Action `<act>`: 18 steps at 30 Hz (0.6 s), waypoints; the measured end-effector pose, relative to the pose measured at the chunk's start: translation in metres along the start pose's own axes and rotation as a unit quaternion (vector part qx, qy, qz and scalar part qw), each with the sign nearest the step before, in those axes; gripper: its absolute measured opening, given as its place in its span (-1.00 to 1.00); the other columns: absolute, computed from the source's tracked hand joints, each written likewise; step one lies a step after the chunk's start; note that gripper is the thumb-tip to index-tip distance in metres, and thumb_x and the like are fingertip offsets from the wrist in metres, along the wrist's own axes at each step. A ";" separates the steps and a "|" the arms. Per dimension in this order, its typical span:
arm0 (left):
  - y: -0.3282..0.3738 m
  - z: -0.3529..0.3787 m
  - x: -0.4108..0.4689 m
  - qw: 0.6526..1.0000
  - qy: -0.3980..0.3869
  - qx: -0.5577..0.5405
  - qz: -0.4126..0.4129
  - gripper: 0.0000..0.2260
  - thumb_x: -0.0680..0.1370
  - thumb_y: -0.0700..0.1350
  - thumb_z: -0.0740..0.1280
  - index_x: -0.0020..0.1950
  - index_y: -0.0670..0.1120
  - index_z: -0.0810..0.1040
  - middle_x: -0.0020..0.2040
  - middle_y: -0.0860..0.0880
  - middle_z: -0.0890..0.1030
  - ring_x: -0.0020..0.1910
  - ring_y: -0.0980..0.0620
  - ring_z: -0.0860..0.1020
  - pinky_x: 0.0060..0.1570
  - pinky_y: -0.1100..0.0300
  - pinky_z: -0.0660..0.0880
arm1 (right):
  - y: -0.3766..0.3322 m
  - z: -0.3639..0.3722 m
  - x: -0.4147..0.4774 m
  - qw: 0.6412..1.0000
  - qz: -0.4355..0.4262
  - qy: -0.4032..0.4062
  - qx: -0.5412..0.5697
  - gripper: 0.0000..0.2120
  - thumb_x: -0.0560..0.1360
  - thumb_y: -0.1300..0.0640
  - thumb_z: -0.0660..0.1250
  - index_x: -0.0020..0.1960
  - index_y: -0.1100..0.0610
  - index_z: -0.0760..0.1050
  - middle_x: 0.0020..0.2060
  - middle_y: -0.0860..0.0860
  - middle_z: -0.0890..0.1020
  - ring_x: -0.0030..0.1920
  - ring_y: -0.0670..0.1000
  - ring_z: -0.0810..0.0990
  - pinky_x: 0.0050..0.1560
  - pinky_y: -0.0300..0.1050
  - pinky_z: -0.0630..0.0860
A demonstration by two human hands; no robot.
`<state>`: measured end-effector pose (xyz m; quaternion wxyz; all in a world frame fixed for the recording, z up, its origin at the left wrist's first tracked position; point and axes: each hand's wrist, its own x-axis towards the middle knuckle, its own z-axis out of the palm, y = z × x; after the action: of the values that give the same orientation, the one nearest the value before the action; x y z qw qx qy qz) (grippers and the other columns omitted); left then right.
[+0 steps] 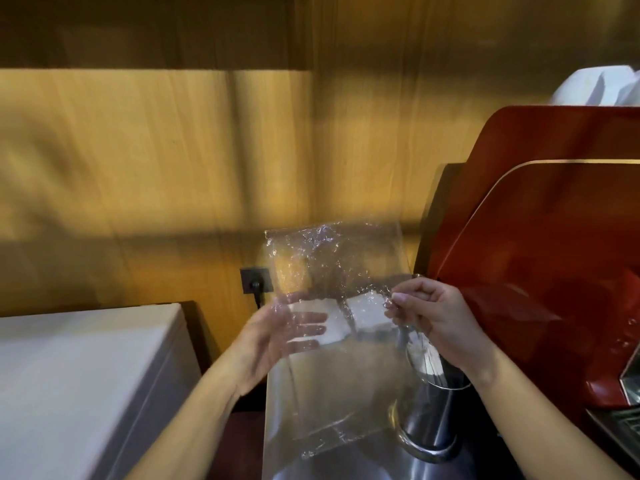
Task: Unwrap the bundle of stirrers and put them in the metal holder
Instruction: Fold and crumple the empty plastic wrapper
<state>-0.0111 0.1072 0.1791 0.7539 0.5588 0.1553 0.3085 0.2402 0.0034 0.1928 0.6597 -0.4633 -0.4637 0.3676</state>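
Observation:
A large sheet of clear plastic wrap hangs spread out in front of me. My right hand pinches its right edge between thumb and fingers. My left hand is flat with fingers apart behind the sheet's left side, touching it. The metal holder, a shiny steel cylinder, stands below my right wrist on a steel surface. Thin dark stirrers seem to stick up inside it, blurred through the wrap. Nothing solid shows inside the wrap.
A red coffee machine fills the right side, close to the holder. A white-topped cabinet sits at the left. A wooden wall with a dark socket and plug is behind. A white block lies beyond the wrap.

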 end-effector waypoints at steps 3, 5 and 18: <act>-0.005 0.015 0.002 0.993 0.086 0.077 -0.011 -0.50 0.28 -0.11 0.54 0.15 -0.18 0.48 -0.03 -0.23 0.69 -0.05 -0.19 0.65 -0.08 0.00 0.62 | 0.007 0.001 0.000 1.000 0.003 0.008 -0.001 -0.88 0.31 0.20 0.43 -0.17 0.19 0.61 -0.31 0.15 0.70 -0.28 0.10 0.67 -0.31 -0.18 0.59; -0.007 0.018 0.002 0.981 0.143 0.130 -0.013 -0.76 0.35 -0.24 0.46 -0.01 -0.22 0.56 -0.14 -0.19 0.71 -0.15 -0.12 0.68 -0.22 0.11 0.63 | 0.010 0.000 -0.001 1.000 0.003 0.016 -0.008 -0.91 0.32 0.21 0.42 -0.18 0.17 0.62 -0.29 0.16 0.70 -0.27 0.10 0.67 -0.30 -0.17 0.60; -0.011 0.006 -0.007 0.971 0.197 0.128 0.041 -0.91 0.45 -0.27 0.38 -0.21 -0.11 0.62 -0.32 -0.09 0.68 -0.31 -0.01 0.64 -0.34 0.10 0.61 | 0.017 -0.004 -0.007 0.993 0.065 -0.045 -0.082 -0.89 0.30 0.17 0.45 -0.19 0.17 0.63 -0.26 0.20 0.71 -0.27 0.14 0.68 -0.30 -0.12 0.62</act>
<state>-0.0097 0.0963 0.1704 0.6177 0.5846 0.3158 0.4207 0.2406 0.0008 0.1745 0.5725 -0.5282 -0.4902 0.3912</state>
